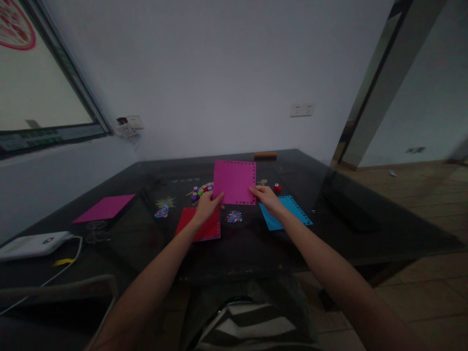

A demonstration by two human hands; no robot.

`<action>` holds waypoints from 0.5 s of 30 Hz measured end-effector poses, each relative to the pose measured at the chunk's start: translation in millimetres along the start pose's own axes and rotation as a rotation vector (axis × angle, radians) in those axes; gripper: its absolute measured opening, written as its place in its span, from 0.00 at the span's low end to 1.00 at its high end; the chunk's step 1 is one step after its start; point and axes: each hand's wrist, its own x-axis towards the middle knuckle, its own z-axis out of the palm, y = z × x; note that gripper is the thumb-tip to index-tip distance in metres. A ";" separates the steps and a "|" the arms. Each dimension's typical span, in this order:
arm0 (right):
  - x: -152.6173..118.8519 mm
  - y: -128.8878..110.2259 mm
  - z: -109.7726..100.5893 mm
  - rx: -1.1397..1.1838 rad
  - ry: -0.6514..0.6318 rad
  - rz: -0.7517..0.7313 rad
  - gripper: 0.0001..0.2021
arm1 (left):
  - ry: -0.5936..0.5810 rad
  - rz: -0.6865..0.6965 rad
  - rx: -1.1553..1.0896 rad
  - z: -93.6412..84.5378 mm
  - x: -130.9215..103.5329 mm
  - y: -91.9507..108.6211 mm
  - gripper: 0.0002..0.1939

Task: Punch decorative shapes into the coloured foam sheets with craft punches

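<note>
Between both hands a pink sheet (235, 182) is held up above the black table (248, 253), with dark marks along its top, right and part of its bottom edge. My left hand (208, 204) pinches its lower left corner, and my right hand (266, 196) grips its lower right side. Under my left wrist lies a red sheet (210, 228). A blue sheet (290, 212) with dark marks along its edge lies beside my right forearm. A pile of small colourful pieces (234, 217) sits between the red and blue sheets.
Several small coloured containers (201, 192) stand behind my left hand, and a red one (277, 187) stands right. Another pile of pieces (162, 211) and a second pink sheet (105, 208) lie left. A white device (34, 244) with a cable rests at the left edge.
</note>
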 end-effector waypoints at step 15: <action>0.4 -1.7 -0.1 0.043 0.056 0.036 0.22 | 0.031 -0.016 -0.039 0.2 -0.5 1.4 0.17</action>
